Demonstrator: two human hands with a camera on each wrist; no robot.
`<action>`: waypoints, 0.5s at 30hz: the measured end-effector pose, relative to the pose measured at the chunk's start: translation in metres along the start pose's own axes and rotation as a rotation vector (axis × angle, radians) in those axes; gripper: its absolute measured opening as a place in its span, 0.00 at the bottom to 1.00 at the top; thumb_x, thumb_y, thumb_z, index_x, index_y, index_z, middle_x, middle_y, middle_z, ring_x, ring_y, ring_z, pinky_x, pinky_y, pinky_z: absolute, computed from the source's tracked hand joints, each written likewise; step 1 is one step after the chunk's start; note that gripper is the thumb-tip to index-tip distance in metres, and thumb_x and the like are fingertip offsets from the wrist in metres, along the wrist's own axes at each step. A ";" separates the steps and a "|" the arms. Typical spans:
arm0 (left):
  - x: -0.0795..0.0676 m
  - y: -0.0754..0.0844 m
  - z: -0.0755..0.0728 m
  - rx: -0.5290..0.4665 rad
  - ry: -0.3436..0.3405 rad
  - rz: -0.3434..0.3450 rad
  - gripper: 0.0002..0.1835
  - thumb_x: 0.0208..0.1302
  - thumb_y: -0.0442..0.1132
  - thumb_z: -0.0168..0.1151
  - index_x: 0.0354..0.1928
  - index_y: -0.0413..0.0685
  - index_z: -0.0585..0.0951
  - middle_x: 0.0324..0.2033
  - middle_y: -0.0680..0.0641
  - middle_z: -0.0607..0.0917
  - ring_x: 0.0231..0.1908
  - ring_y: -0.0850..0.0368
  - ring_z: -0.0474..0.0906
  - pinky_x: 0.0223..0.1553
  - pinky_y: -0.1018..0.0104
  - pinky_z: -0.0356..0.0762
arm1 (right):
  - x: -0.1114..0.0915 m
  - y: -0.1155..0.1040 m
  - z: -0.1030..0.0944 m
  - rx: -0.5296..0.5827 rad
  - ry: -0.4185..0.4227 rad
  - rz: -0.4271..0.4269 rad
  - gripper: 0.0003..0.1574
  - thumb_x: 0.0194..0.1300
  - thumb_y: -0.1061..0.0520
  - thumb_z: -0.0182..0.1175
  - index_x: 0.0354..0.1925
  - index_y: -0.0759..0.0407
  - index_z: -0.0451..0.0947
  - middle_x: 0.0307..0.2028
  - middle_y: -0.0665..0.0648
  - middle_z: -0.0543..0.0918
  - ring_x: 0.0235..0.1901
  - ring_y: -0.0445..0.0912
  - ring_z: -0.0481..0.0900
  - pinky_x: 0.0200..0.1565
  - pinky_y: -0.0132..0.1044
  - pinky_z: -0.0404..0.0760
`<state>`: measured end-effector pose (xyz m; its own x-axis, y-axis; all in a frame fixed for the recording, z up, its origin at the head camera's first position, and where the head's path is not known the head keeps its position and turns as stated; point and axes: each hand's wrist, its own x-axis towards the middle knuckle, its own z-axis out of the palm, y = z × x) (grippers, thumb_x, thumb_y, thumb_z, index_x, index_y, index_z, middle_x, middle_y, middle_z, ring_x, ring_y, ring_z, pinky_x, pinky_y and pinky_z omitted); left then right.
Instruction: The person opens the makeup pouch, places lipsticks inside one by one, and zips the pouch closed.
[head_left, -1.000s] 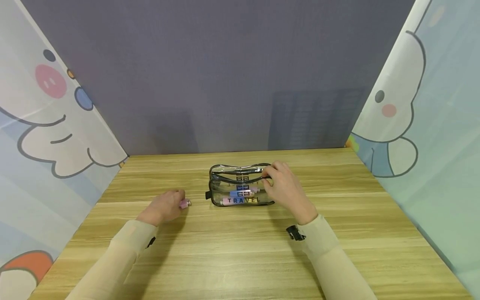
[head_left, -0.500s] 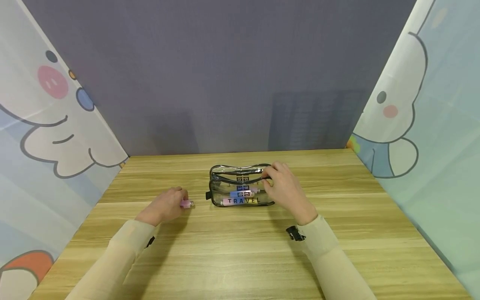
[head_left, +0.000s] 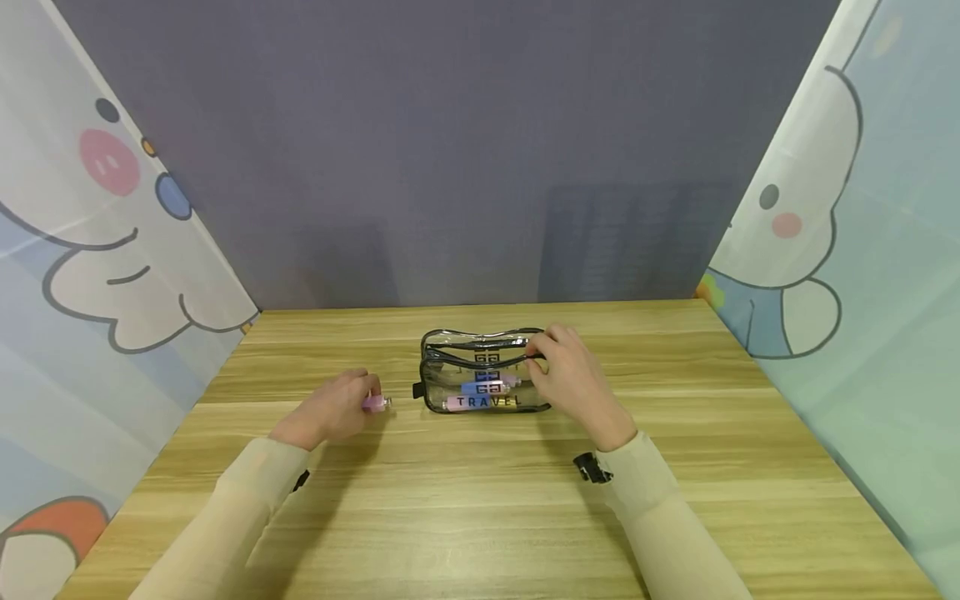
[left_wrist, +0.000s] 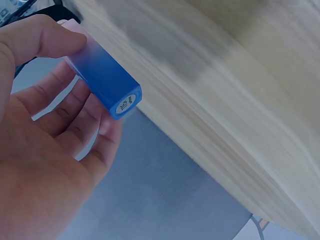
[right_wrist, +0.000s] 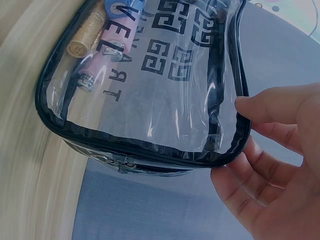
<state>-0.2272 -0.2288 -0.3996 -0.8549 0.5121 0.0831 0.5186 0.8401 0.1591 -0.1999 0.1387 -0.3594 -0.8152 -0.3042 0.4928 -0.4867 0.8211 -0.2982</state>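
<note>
My left hand (head_left: 337, 410) holds a small square tube (left_wrist: 106, 75) between thumb and fingers, left of the pouch. The tube fades from pink to blue and has a round label on its blue end. In the head view only its pink, silver-tipped end shows past my fingers. A clear pouch (head_left: 487, 364) with black trim and TRAVEL lettering stands on the table, its top unzipped and gaping. My right hand (head_left: 576, 379) pinches the pouch's upper right edge; the right wrist view shows thumb and fingers at the black trim (right_wrist: 243, 120).
Inside the pouch lie several small tubes, among them a pink one (head_left: 459, 403), a blue one (head_left: 471, 387) and a gold one (right_wrist: 86, 37). The wooden table (head_left: 465, 508) ends at a grey panel (head_left: 450, 167) behind, with cartoon-printed cloth (head_left: 795, 175) on both sides.
My left hand has moved a little to the right, nearer the pouch, carrying the tube. My right hand keeps its grip on the pouch's edge, which has hardly moved.
</note>
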 end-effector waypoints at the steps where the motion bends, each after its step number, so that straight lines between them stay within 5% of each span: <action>1: 0.000 0.001 -0.001 -0.004 0.004 0.003 0.07 0.57 0.32 0.70 0.36 0.45 0.81 0.31 0.51 0.77 0.31 0.54 0.74 0.38 0.53 0.77 | 0.000 0.000 0.000 0.001 0.002 -0.002 0.06 0.63 0.63 0.69 0.40 0.60 0.84 0.36 0.54 0.76 0.36 0.49 0.70 0.36 0.40 0.72; 15: 0.004 0.010 -0.011 -0.035 0.095 0.074 0.08 0.53 0.32 0.68 0.35 0.46 0.80 0.30 0.53 0.76 0.30 0.57 0.71 0.35 0.56 0.75 | 0.000 -0.001 -0.002 0.005 -0.012 0.008 0.06 0.63 0.62 0.69 0.40 0.60 0.84 0.37 0.54 0.76 0.37 0.49 0.70 0.37 0.41 0.73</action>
<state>-0.2254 -0.2208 -0.3866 -0.8123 0.5519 0.1883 0.5812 0.7930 0.1828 -0.1985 0.1389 -0.3576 -0.8228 -0.3035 0.4804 -0.4818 0.8210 -0.3064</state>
